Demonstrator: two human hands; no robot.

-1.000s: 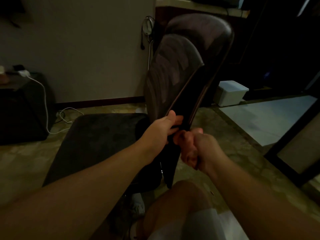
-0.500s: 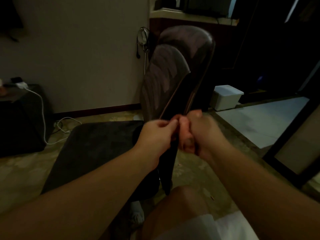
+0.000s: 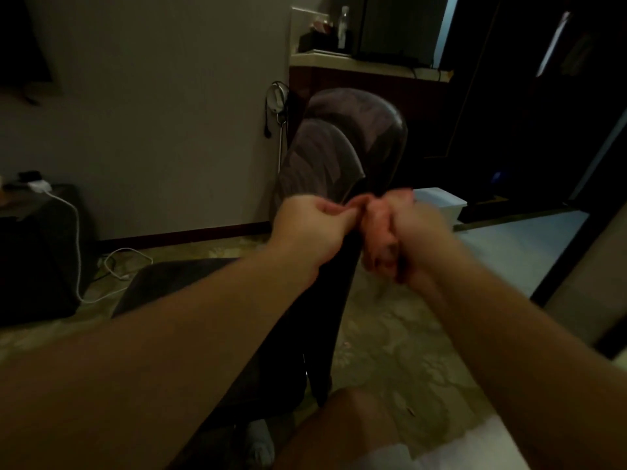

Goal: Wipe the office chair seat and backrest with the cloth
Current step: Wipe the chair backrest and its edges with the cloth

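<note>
From my head camera, both my hands have climbed the rear edge of the backrest (image 3: 325, 164) compared with a second ago, from low by the seat to about mid-height. My left hand (image 3: 312, 225) has its fingers curled, pinching the dark edge of the backrest. My right hand (image 3: 397, 239) is fisted around something pinkish, which I take to be the cloth (image 3: 376, 232), pressed against the same edge; motion blur hides its shape. I judge that I am wiping upward along the frame, with the upper part and the headrest (image 3: 359, 113) not yet reached.

The seat (image 3: 190, 279) lies dark at lower left, below my left forearm. The room is dim: patterned floor (image 3: 390, 334), a white box (image 3: 441, 205) past the chair, and a white cable (image 3: 78, 239) trailing off a dark cabinet (image 3: 34, 259) on the left.
</note>
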